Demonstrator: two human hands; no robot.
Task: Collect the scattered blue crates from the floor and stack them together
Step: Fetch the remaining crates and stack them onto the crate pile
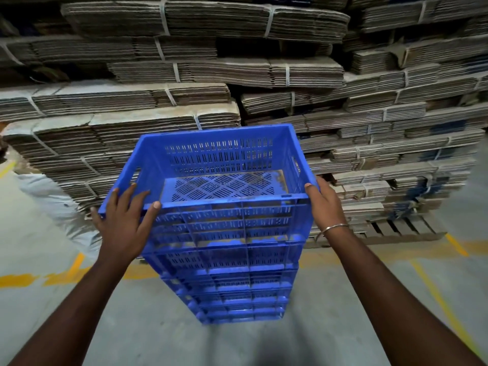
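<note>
**Blue crates, one stack, top unit in hand**

Blue plastic, slotted walls and base. Item one: my left hand [124, 220], fingers spread over the near left corner of the top crate [219, 165], thumb hooked along its front rim. Item two: my right hand [323, 204], thin bangle at the wrist, flat against the crate's right wall near the near corner, thumb on the rim; its fingers are hidden behind the wall, so how far they curl I cannot tell.

Item three: the stack of crates [232, 273] beneath, several high, standing on the grey floor [343, 313] directly before me. The top crate sits on it, or very nearly; seating not confirmed.

Item four, beyond: a person's pale sleeve [52, 202] at left, near the stack. Item five: strapped bundles of flattened cardboard [184, 75] on a wooden pallet [396, 231], filling the background.

Risk noted: the column is tall and narrow. If this crate is skewed on the rim below, letting go could tip it, or a sideways push could sway the whole stack toward that sleeve.
</note>
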